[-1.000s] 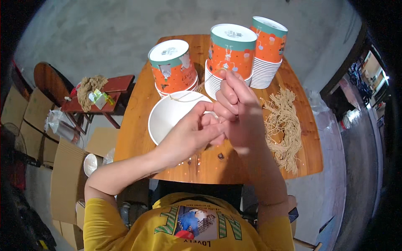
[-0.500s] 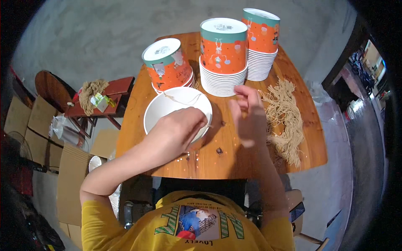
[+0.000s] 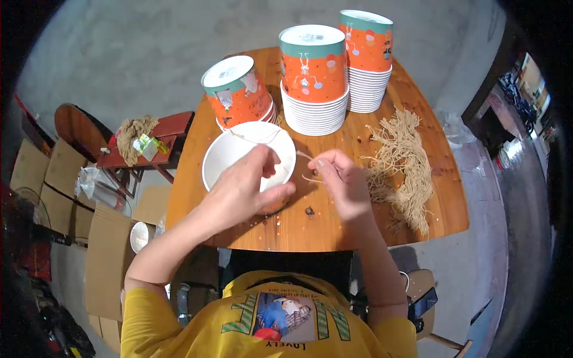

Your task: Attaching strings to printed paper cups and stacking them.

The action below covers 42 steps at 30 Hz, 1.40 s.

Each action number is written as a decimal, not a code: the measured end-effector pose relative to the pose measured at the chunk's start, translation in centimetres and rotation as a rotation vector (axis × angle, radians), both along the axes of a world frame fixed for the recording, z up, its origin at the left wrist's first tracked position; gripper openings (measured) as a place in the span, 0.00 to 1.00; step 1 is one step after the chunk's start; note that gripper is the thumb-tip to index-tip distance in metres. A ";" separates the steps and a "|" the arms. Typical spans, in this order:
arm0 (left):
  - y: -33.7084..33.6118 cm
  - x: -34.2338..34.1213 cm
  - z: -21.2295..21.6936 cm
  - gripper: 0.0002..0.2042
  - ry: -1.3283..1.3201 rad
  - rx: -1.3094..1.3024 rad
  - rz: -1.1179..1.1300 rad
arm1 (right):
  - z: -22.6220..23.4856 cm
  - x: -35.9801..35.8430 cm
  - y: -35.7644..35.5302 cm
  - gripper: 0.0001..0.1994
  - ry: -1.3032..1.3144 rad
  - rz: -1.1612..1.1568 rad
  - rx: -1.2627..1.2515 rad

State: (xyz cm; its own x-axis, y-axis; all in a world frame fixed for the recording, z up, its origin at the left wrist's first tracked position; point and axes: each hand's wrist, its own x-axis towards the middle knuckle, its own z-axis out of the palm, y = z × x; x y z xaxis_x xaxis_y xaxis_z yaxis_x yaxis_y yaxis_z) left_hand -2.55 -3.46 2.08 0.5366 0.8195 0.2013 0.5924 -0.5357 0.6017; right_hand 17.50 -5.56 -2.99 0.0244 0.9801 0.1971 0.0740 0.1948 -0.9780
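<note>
A paper bucket [image 3: 219, 156], white inside, stands upright near the middle of the wooden table. A thin cord [image 3: 255, 141] hangs across its far side. My left hand [image 3: 242, 182] is over the bucket's near right part, thumb and fingers apart, with nothing visible between them. To the right of the rim, my right hand [image 3: 341, 185] pinches a beige cord [image 3: 303, 155] between thumb and fingertips. Its loose end sticks out toward the bucket; whether it is fixed to the wall is hard to see. A bundle of beige cords [image 3: 409, 173] lies right of my right hand.
Behind the bucket stand upside-down stacks of orange and green paper buckets: a short stack [image 3: 236, 92], a tall stack [image 3: 313, 77] and another tall stack [image 3: 367, 59]. A red bench [image 3: 173, 128] with more cords stands at the left, near cardboard [image 3: 107, 262].
My left hand has opened from its pinch at the bucket's right rim and moved slightly left. My right hand has come left and down and taken hold of the cord.
</note>
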 end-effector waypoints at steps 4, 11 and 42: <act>-0.3 -1.6 -0.4 0.11 0.055 -0.249 0.037 | -0.6 -0.6 0.6 0.08 -0.015 -0.066 -0.099; 1.0 -5.6 2.6 0.09 -0.333 -0.602 0.134 | -1.9 -3.6 0.9 0.04 0.221 0.088 0.050; 3.4 -9.7 1.7 0.12 -0.460 -0.682 -0.012 | -2.0 -6.8 2.1 0.07 0.090 0.017 0.034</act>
State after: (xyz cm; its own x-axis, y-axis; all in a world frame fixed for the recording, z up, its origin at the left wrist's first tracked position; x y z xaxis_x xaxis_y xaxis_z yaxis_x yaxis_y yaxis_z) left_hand -12.28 -0.10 3.77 0.5316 0.8359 -0.1363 0.2034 0.0302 0.9786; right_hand 10.73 -3.49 -4.97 0.0271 0.9733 0.2281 -0.0176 0.2286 -0.9734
